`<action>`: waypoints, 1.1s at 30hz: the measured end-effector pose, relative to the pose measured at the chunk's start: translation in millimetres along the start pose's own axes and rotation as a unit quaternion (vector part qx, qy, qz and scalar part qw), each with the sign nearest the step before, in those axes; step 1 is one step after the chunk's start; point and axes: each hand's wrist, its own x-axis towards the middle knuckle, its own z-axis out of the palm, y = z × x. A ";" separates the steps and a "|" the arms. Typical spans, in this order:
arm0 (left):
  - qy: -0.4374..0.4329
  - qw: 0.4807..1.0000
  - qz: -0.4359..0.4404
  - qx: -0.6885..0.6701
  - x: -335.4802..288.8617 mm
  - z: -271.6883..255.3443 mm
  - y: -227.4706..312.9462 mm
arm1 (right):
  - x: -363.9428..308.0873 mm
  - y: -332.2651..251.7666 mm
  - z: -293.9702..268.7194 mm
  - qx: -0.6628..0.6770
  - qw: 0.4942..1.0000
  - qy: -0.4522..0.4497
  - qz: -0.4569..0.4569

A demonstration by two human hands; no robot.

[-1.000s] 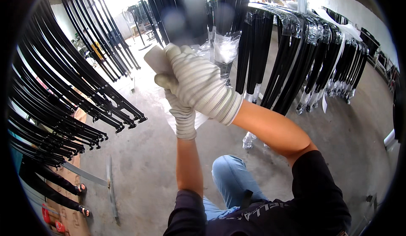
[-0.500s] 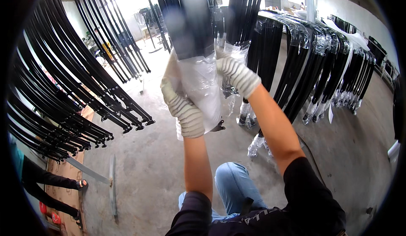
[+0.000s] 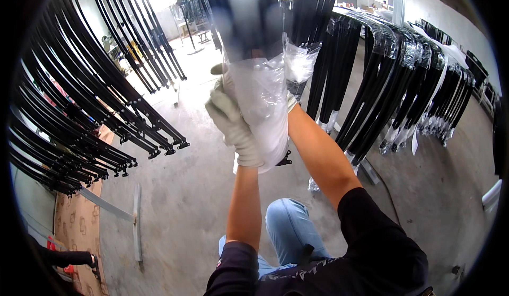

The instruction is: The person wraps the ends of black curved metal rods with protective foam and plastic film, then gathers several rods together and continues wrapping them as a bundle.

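Wears a black shirt (image 3: 371,243) with pale lettering across the chest, broken up by creases, and on its left sleeve one small mark (image 3: 219,262), too small to read. Has in front of the body one wrapped bundle (image 3: 257,89), dark and blurred above, sheathed in cloudy white plastic (image 3: 262,110) below. Runs, in that bundle's case, with the long axis nearly upright, down from the top edge toward the body, sheathed end lowest and leaning slightly right, with one small black fitting (image 3: 285,160) sticking out at the lower right. Lays the gloved left hand (image 3: 230,118) along the left side of the plastic with fingers bent; cannot tell whether clenched on anything. Tucks the right hand (image 3: 291,101) behind the opposite side, with only a bit of glove showing; cannot tell whether grasping or released. Shows one blue-jeaned knee (image 3: 290,222) below. Faces, just right of the bundle, one smaller bunch of clear plastic (image 3: 300,65); farther right, a long row of black bars (image 3: 366,84) wrapped in clear film; at left, slanting black tubes (image 3: 106,105), both rows too overlapped to count. Includes at lower left two grey metal strips (image 3: 137,222) on the concrete floor (image 3: 185,206) and one dark-trousered leg (image 3: 71,258) of another person.
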 end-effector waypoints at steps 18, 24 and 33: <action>-0.360 0.922 -0.070 -0.123 7.5 -54.5 -116.6 | -3.1 0.7 24.0 -0.038 0.999 -0.018 -0.015; -0.434 0.771 -0.230 -0.405 -113.9 36.3 -107.1 | 2.9 11.9 31.5 -0.038 0.998 -0.036 -0.020; -0.235 0.063 -0.424 -0.872 -164.2 -21.9 23.4 | -5.1 -7.2 30.4 -0.141 0.986 -0.059 -0.064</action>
